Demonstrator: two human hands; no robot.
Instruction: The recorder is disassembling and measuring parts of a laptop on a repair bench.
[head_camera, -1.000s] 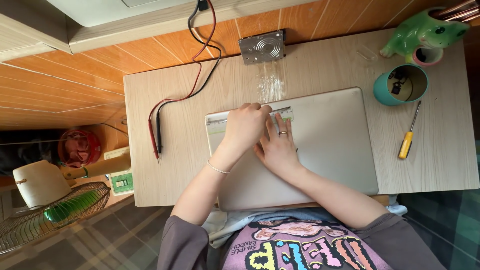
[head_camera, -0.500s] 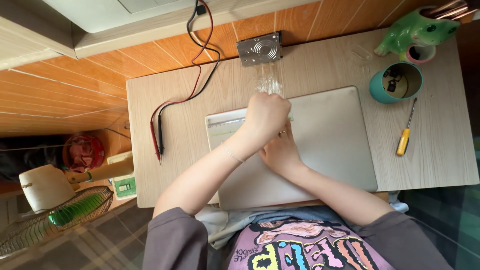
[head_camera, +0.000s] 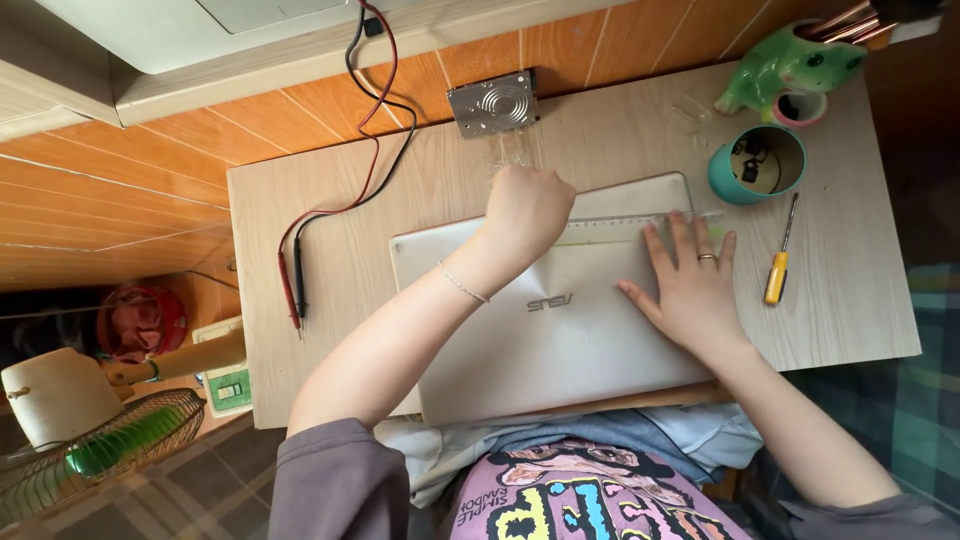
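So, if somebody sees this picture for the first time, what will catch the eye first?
Probably the closed silver laptop in the middle of the wooden desk, with both hands on its lid: the left hand is a fist near the far edge, the right hand lies flat. Next come the green frog figure at the far right corner and the yellow-handled screwdriver near the right hand.

Laptop: closed, silver-grey, rounded rectangle, flat on the desk; screen hidden inside the shut lid.
Laptop lid mark: small grey lettering near the lid's middle, upside down in this view.
Small meter: pale green and white box left of the desk edge, low down; little grey display window on its face, too small to make out.
Packages, signs: none visible.
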